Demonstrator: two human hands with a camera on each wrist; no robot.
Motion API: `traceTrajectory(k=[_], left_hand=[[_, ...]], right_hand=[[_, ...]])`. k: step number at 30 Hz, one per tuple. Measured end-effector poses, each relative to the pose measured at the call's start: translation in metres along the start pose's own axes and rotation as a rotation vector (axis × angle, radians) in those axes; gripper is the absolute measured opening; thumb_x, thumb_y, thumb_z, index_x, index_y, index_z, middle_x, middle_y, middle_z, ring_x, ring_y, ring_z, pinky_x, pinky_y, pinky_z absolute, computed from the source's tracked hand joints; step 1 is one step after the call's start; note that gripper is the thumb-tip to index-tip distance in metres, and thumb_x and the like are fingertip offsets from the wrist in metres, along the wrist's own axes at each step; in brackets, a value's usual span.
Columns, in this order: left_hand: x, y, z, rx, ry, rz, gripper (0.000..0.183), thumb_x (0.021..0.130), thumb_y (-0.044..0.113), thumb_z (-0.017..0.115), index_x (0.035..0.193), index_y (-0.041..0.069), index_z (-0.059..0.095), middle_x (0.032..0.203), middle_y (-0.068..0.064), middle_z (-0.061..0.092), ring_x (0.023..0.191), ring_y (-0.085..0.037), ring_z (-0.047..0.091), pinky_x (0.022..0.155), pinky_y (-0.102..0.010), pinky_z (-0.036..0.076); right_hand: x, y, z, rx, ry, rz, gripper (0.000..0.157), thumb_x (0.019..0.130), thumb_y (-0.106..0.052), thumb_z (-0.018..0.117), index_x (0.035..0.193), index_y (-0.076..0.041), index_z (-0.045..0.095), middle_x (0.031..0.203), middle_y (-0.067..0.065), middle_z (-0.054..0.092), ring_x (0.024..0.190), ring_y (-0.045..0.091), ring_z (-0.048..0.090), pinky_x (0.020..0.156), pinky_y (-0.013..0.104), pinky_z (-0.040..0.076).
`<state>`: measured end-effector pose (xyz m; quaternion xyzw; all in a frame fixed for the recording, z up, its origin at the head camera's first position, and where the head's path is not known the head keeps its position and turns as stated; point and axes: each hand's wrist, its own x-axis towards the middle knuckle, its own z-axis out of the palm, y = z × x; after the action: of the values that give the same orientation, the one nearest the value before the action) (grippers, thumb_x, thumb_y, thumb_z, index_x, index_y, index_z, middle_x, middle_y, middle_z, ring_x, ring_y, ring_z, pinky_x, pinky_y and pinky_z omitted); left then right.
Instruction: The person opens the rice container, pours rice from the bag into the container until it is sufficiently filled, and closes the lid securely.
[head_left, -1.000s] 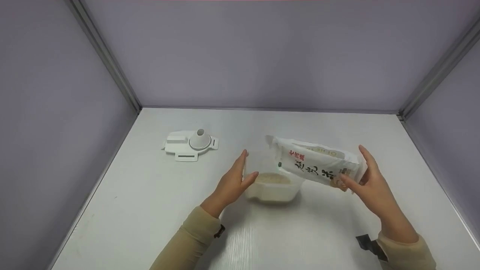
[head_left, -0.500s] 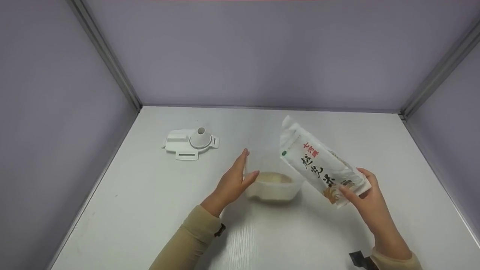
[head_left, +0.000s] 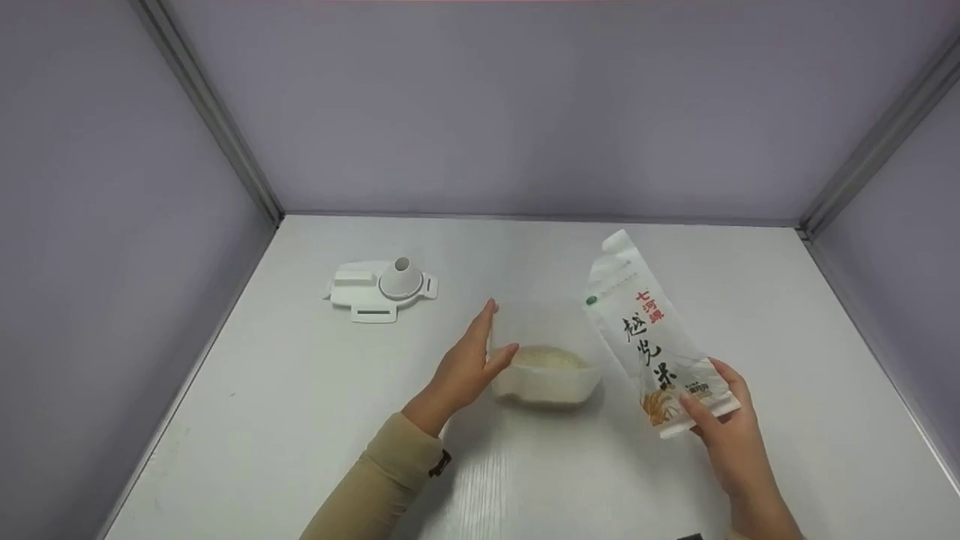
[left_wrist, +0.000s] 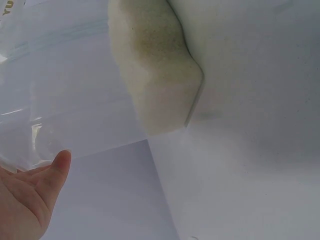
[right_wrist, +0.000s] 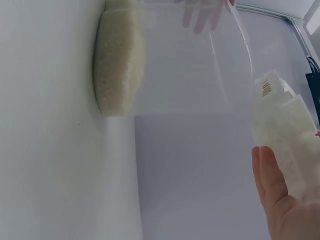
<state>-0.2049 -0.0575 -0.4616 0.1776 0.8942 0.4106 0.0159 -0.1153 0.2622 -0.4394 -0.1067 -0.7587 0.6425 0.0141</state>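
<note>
A clear plastic container [head_left: 551, 388] stands on the table, with pale rice [left_wrist: 155, 65] filling its bottom part. Against its left side rests my left hand [head_left: 461, 371], fingers straight and thumb toward the near side. In the right wrist view those fingers show faintly through the container wall [right_wrist: 185, 75]. My right hand [head_left: 731, 431] pinches the bottom end of a white rice bag [head_left: 637, 330] between thumb and fingers. The bag, printed with red and black characters, is held right of the container, its torn top tilted up and left. Its inside is hidden.
A white plastic lid [head_left: 364, 289] with a cone-shaped spout [head_left: 401, 279] lies on the white table [head_left: 262, 420], back left. Grey panels [head_left: 540, 112] border the table at the back and both sides.
My right hand has drawn the rice bag away from the container, down and to the right, turning it from nearly level to nearly upright. The left hand has stayed at the container.
</note>
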Motion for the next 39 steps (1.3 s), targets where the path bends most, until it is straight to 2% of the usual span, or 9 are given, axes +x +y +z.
traceTrajectory(k=[6,12,22,29,39], left_hand=[[0.001,0.0,0.002,-0.004,-0.008,-0.01,0.078,0.094,0.05,0.045,0.149,0.006,0.011,0.152,-0.006,0.024,0.137,-0.02,0.023,0.109,-0.038,0.024],[-0.001,0.0,0.002,-0.012,-0.003,-0.019,0.076,0.095,0.043,0.049,0.15,0.007,0.011,0.152,-0.006,0.024,0.137,-0.019,0.022,0.11,-0.038,0.023],[0.0,0.003,0.002,-0.014,-0.001,0.007,0.078,0.095,0.048,0.046,0.149,0.006,0.011,0.151,-0.006,0.025,0.137,-0.02,0.024,0.109,-0.039,0.024],[0.0,0.003,0.004,-0.022,0.007,0.019,0.076,0.095,0.044,0.049,0.149,0.006,0.011,0.151,-0.007,0.026,0.136,-0.02,0.026,0.108,-0.039,0.027],[0.001,0.0,0.005,-0.028,0.001,0.016,0.079,0.094,0.053,0.044,0.15,0.008,0.01,0.152,-0.005,0.025,0.137,-0.02,0.024,0.109,-0.04,0.024]], right_hand=[[-0.001,0.007,-0.004,0.118,-0.001,0.138,0.07,0.093,-0.025,0.059,0.142,-0.016,0.011,0.136,0.008,0.032,0.098,0.002,0.055,0.082,0.025,0.05],[-0.001,0.014,-0.007,0.158,0.006,0.213,0.07,0.094,-0.028,0.057,0.144,-0.016,0.009,0.133,0.002,0.034,0.099,0.001,0.055,0.085,0.024,0.048],[-0.006,0.022,-0.018,0.207,0.084,0.278,0.076,0.093,-0.032,0.058,0.148,-0.017,0.008,0.135,-0.002,0.033,0.101,-0.001,0.052,0.088,0.02,0.045],[-0.006,0.027,-0.026,0.195,0.141,0.312,0.082,0.091,-0.037,0.058,0.15,-0.018,0.004,0.13,-0.005,0.036,0.097,-0.003,0.053,0.088,0.019,0.045],[0.0,0.039,-0.036,0.265,0.207,0.339,0.083,0.091,-0.037,0.058,0.15,-0.018,0.003,0.129,-0.006,0.036,0.094,-0.003,0.054,0.09,0.021,0.044]])
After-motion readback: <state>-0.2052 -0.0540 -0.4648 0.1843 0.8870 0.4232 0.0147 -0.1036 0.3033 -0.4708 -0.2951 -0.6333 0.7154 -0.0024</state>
